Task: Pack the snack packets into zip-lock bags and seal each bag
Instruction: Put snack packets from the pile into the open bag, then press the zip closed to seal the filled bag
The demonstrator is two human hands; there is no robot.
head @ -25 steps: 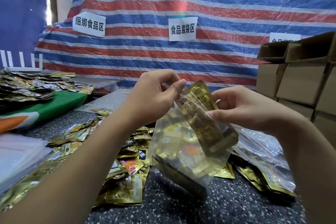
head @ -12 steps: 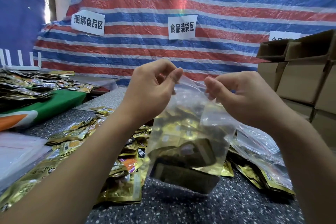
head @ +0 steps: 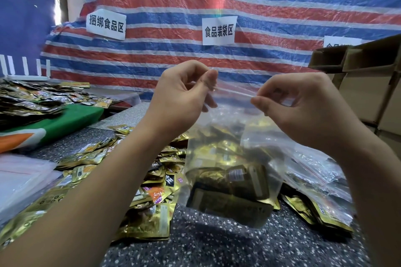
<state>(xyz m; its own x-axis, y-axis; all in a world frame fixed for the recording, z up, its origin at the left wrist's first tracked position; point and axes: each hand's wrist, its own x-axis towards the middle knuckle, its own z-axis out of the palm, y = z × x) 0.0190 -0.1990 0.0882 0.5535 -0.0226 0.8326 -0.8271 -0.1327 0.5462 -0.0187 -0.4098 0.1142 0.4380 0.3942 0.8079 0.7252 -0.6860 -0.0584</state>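
A clear zip-lock bag [head: 230, 158] hangs above the speckled table [head: 206, 243], holding several gold snack packets [head: 230, 182] that lie in its lower half. My left hand [head: 182, 102] pinches the bag's top strip at its left end between thumb and fingers. My right hand [head: 301, 108] pinches the same strip at its right end. The strip is stretched flat between the two hands. Loose gold packets [head: 152, 182] are heaped on the table under my left forearm.
Filled clear bags [head: 319, 171] lie to the right over more gold packets. Flat empty bags [head: 19, 182] are stacked at the left edge. A green cloth [head: 65, 121] with another packet heap sits far left. Cardboard boxes [head: 358, 84] stand at the right; a striped tarp hangs behind.
A second ago my right hand was pushing a gold packet into the bag's mouth. That packet has dropped inside, and both hands have moved apart to pinch and stretch the top strip.
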